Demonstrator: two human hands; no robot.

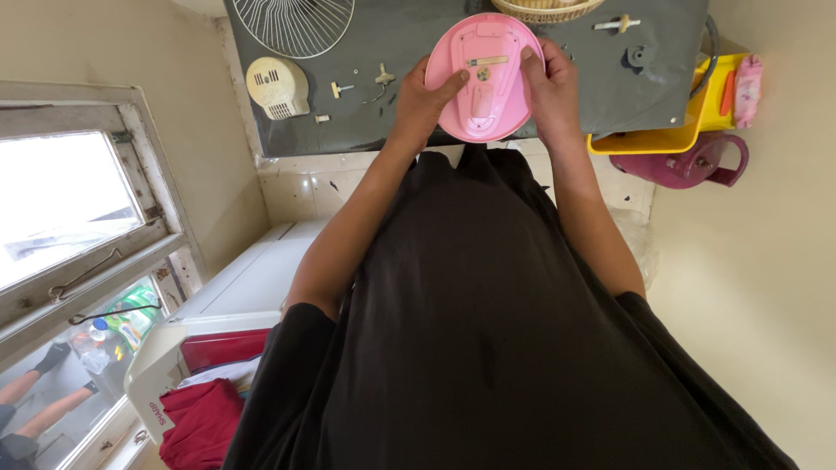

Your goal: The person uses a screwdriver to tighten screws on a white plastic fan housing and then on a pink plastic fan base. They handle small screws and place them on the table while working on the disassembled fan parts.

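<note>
Head view, left to right: cream vented cover (278,87) lies well left of the left hand (425,97); both hands clasp the pink oval housing (484,77) by its edges, underside up, thumbs steadying it; right hand (550,87) grips opposite; a yellow tray (670,135) sits further right.

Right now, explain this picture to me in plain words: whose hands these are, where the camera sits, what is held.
The single picture comes from a camera worn on a person's head, looking down past a black garment at their own bare hands. There is no machine. The left hand and right hand together hold a pink oval plastic cover, its inner side facing up. Below it lies a dark grey mat with a cream vented housing, a white wire fan grille and small screws. A yellow tray sits to the right.
</note>
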